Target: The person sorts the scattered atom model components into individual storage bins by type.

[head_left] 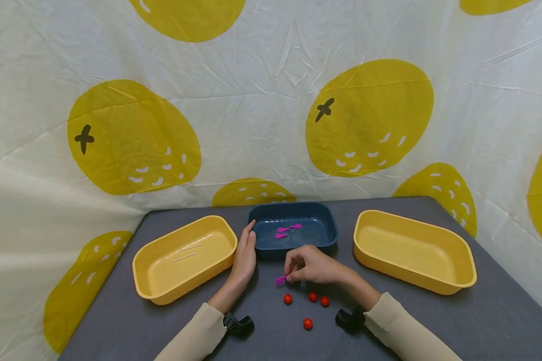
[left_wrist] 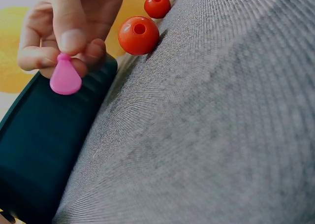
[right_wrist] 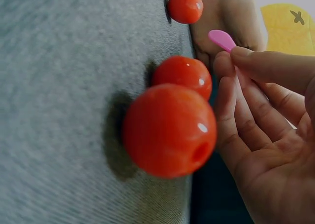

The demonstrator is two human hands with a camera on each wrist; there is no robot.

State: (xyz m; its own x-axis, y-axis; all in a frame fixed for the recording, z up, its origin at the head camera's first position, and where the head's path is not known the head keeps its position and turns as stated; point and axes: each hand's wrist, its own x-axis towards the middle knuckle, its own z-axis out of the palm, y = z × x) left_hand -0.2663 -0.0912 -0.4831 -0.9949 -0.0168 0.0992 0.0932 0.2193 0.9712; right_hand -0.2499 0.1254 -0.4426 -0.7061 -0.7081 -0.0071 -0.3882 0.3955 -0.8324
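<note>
My right hand (head_left: pixel 313 265) pinches a small pink teardrop-shaped piece (left_wrist: pixel 65 77) by its narrow end, between thumb and forefinger. The piece is held just above the table, in front of the dark blue tray (head_left: pixel 293 247). Against that tray's left end rests my left hand (head_left: pixel 245 255), its fingers fairly straight. Inside the blue tray lie several similar pink pieces (head_left: pixel 282 229). Several red beads with holes, one of them a bead (right_wrist: pixel 170 130) close to the right wrist camera, sit on the table nearer to me than the right hand.
To the left stands a yellow tray (head_left: pixel 153 297) holding two thin pale sticks (head_left: pixel 185 257). Another yellow tray (head_left: pixel 415 273) stands at the right. All rest on a dark grey table (head_left: pixel 117 331), with a fruit-patterned curtain (head_left: pixel 253 140) behind it.
</note>
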